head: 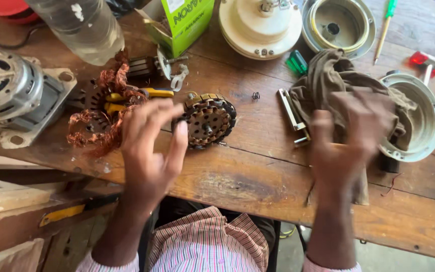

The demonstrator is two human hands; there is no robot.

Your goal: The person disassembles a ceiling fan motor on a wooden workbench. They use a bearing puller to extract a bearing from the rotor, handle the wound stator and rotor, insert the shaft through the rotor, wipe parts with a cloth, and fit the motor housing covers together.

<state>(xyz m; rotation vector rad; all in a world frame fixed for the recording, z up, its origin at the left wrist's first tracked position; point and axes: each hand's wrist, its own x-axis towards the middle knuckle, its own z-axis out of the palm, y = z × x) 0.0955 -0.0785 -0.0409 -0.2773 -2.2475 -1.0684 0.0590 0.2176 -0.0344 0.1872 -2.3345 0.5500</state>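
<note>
We're working on a long scuffed wooden workbench (258,171), with a grey metal electric motor (11,95) sitting at the far left. Our right hand (346,138) is over the crumpled brown cloth (328,80) right of centre; it's blurred, fingers look spread and loose, clamped on nothing that we can tell. Our left hand (149,141) has fingers apart, tips just touching the round black-and-brass stator core (208,120) near the middle of the bench. Probably best to pinch the core by its rim, keeping clear of the tangled copper wire bundle (104,113) and the yellow-handled pliers (132,98) lying just to the left.
</note>
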